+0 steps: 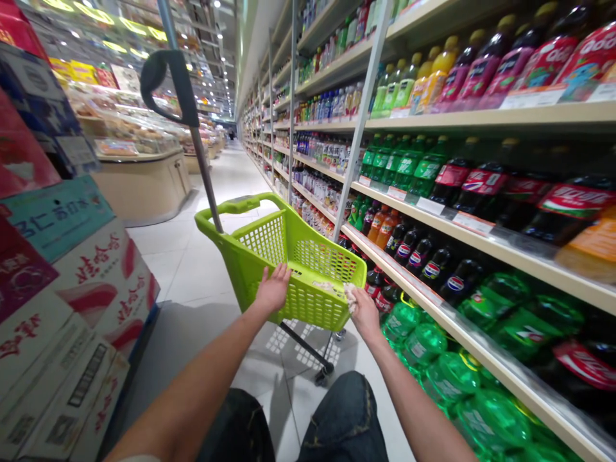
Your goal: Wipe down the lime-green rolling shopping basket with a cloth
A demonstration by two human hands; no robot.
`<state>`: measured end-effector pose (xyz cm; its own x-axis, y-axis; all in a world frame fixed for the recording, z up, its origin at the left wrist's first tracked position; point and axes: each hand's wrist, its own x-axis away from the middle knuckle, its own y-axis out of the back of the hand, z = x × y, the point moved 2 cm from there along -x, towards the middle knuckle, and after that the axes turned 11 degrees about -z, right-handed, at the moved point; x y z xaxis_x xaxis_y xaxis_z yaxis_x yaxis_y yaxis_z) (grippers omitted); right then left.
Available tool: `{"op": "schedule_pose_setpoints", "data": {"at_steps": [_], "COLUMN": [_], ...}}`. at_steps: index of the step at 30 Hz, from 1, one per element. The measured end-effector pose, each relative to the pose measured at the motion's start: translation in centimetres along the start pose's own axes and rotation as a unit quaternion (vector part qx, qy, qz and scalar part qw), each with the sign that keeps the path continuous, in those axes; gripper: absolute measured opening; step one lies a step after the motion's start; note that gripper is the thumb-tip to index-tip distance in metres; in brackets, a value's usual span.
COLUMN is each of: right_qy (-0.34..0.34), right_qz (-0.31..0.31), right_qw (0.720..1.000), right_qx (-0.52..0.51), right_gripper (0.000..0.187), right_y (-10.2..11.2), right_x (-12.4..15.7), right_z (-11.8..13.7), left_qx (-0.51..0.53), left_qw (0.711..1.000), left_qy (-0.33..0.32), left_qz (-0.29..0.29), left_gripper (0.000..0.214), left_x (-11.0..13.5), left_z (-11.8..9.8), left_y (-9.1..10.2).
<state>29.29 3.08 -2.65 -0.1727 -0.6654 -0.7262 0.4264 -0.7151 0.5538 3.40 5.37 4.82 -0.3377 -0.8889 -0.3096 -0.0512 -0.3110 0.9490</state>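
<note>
A lime-green shopping cart (312, 308) with a perforated plastic basket stands in front of me. My left hand (274, 289) lies on the near side of the basket, its fingers stretched out over the rim and holding nothing. At the right corner of the basket, my right hand (364, 312) is closed on a crumpled white cloth (351, 296) against the rim. Whether it is cloth or paper tissue is hard to tell. A small pale patch shows inside the basket near that corner, too small to name.
Shelves of drink bottles (428, 167) line the right side, with large green bottles (452, 378) low down. Stacked cartons (91, 282) rise on the left. A dark cart handle (187, 90) stands on a grey pole. Behind is a rounded display counter (144, 186) beside the tiled aisle.
</note>
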Motion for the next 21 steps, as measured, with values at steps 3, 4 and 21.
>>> {"op": "schedule_pose_setpoints", "data": {"at_steps": [3, 4, 21], "right_qy": [-0.030, -0.033, 0.002], "right_qz": [-0.043, -0.052, -0.018], "right_qw": [0.999, 0.998, 1.000], "right_qx": [0.004, 0.000, -0.014], "right_gripper": [0.043, 0.044, 0.041], "right_y": [-0.2, -0.3, -2.1], "right_x": [0.7, 0.9, -1.1], "right_z": [1.4, 2.3, 6.0], "left_qx": [-0.013, -0.014, -0.010], "left_qw": [1.000, 0.999, 0.999], "left_qy": [-0.013, -0.019, -0.006], "left_qz": [-0.021, -0.024, -0.043], "left_gripper": [0.068, 0.067, 0.062], "left_x": [0.5, 0.7, 2.1], "left_z": [0.2, 0.0, 2.2], "left_y": [0.2, 0.1, 1.1]}}
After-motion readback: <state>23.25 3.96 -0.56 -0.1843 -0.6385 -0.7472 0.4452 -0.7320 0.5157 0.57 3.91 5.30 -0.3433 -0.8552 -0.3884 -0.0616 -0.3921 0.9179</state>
